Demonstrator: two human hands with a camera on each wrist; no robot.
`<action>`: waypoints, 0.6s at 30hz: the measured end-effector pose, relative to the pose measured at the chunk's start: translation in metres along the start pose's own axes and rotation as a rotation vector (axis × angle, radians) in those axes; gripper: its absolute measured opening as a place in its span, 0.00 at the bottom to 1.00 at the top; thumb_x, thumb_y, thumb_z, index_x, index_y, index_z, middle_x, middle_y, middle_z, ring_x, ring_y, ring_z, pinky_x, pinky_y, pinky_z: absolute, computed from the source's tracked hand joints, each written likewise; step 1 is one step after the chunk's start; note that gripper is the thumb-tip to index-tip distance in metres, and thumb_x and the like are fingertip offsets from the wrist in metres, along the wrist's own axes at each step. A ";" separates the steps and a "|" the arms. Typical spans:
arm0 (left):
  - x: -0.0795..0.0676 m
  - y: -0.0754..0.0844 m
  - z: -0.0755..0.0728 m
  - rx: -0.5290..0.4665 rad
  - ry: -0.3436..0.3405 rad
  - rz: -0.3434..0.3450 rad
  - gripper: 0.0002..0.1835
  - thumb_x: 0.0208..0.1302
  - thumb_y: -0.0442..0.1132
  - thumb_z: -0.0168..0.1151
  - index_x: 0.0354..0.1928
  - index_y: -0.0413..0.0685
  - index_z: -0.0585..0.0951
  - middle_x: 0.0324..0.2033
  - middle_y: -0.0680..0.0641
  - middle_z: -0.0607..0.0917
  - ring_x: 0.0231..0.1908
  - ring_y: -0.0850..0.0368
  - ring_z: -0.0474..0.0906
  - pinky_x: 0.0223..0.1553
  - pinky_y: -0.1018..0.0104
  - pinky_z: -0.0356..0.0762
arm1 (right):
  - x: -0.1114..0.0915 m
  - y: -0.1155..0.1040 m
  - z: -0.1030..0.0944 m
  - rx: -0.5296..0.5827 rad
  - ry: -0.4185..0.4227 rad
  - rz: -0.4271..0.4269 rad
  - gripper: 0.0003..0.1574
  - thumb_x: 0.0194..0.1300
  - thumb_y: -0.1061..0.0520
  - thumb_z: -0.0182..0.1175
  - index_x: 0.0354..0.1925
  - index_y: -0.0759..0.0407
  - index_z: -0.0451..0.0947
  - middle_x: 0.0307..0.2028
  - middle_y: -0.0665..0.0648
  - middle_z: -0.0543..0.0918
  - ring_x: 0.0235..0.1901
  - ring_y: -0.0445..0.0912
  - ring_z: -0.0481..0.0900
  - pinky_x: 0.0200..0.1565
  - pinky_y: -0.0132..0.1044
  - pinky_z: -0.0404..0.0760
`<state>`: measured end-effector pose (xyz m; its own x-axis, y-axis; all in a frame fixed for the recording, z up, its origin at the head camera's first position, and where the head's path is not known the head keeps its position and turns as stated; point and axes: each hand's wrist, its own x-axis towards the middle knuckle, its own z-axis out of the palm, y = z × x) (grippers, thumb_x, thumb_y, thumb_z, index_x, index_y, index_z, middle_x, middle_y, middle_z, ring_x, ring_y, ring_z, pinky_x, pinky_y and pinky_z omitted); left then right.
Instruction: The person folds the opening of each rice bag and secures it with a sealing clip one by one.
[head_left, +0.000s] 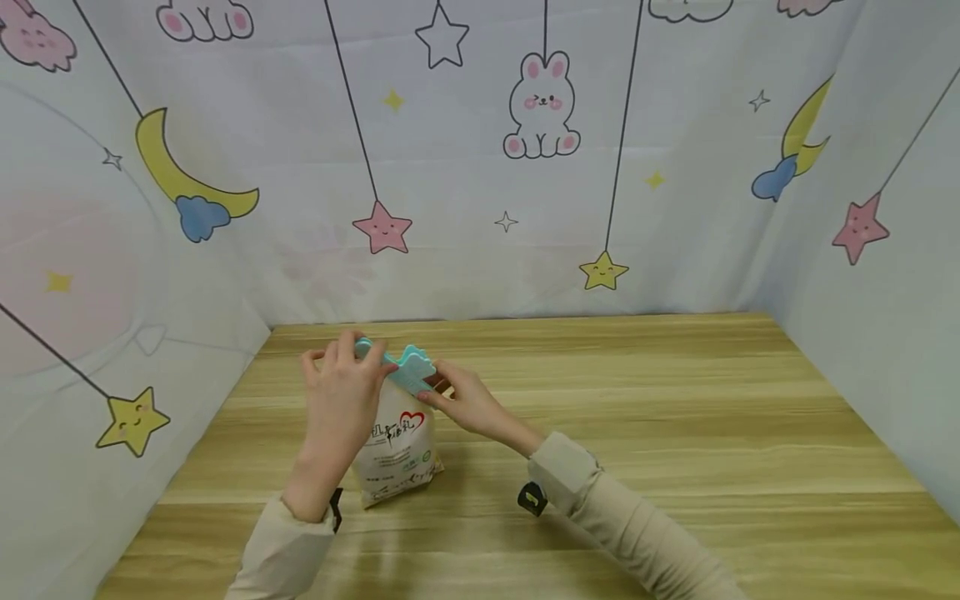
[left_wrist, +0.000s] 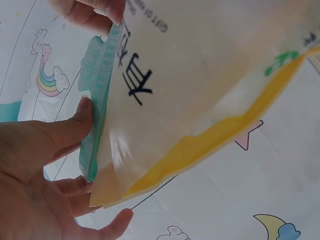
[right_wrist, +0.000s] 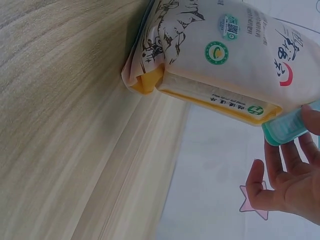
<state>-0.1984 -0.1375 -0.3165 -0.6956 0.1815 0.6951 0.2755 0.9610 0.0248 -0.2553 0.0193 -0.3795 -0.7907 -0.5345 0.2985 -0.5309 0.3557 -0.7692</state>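
A whitish printed food bag [head_left: 397, 467] with yellow edges stands upright on the table, left of the middle. Along its top edge lies a turquoise bag clip [head_left: 414, 371], its rim wavy on one side. My left hand [head_left: 341, 400] pinches the clip's left end; in the left wrist view the thumb presses on the clip [left_wrist: 97, 80] and fingers lie behind the bag's top. At the other end my right hand [head_left: 468, 404] pinches the clip between thumb and fingers, its little finger free in the right wrist view. Whether the clip is fastened cannot be told. What the bag holds is hidden.
The wood-grain table [head_left: 637, 433] reaches well to the right of the bag. A white cloth [head_left: 465, 275] printed with stars, moons and rabbits hangs behind and at both sides. Dark bands [head_left: 532, 498] sit at both sleeve cuffs.
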 end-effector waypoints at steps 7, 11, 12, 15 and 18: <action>0.001 0.003 0.001 -0.005 -0.008 -0.026 0.12 0.50 0.34 0.62 0.40 0.45 0.80 0.40 0.36 0.76 0.36 0.40 0.76 0.44 0.43 0.63 | 0.000 0.000 0.003 0.025 0.040 -0.001 0.16 0.60 0.57 0.56 0.47 0.61 0.71 0.40 0.61 0.80 0.40 0.50 0.79 0.37 0.35 0.77; 0.002 0.004 0.000 0.015 -0.025 -0.041 0.11 0.50 0.30 0.62 0.38 0.47 0.80 0.40 0.36 0.76 0.36 0.40 0.76 0.44 0.43 0.63 | 0.000 0.000 0.006 0.024 0.082 -0.009 0.15 0.59 0.58 0.57 0.44 0.61 0.72 0.39 0.62 0.80 0.38 0.50 0.79 0.36 0.33 0.77; 0.002 0.004 0.000 0.021 -0.029 -0.046 0.12 0.49 0.29 0.62 0.38 0.47 0.80 0.40 0.37 0.76 0.36 0.41 0.76 0.44 0.43 0.63 | 0.000 0.000 0.007 0.027 0.094 -0.008 0.15 0.58 0.59 0.58 0.44 0.62 0.72 0.38 0.62 0.80 0.37 0.50 0.79 0.35 0.31 0.77; 0.002 0.006 0.001 0.037 -0.026 -0.055 0.12 0.49 0.29 0.62 0.37 0.48 0.79 0.40 0.36 0.75 0.36 0.41 0.76 0.43 0.44 0.64 | 0.000 -0.001 0.009 0.031 0.126 -0.010 0.14 0.57 0.60 0.59 0.42 0.63 0.73 0.35 0.61 0.81 0.34 0.48 0.79 0.32 0.28 0.76; 0.002 0.007 0.003 0.044 -0.016 -0.057 0.11 0.51 0.28 0.59 0.38 0.47 0.79 0.39 0.36 0.75 0.36 0.41 0.76 0.42 0.44 0.64 | 0.000 -0.002 0.009 0.034 0.145 -0.012 0.12 0.56 0.61 0.59 0.40 0.63 0.73 0.33 0.60 0.81 0.30 0.46 0.78 0.28 0.24 0.73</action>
<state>-0.2004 -0.1299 -0.3172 -0.7201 0.1292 0.6817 0.2060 0.9780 0.0322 -0.2519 0.0113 -0.3833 -0.8215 -0.4212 0.3843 -0.5316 0.3222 -0.7833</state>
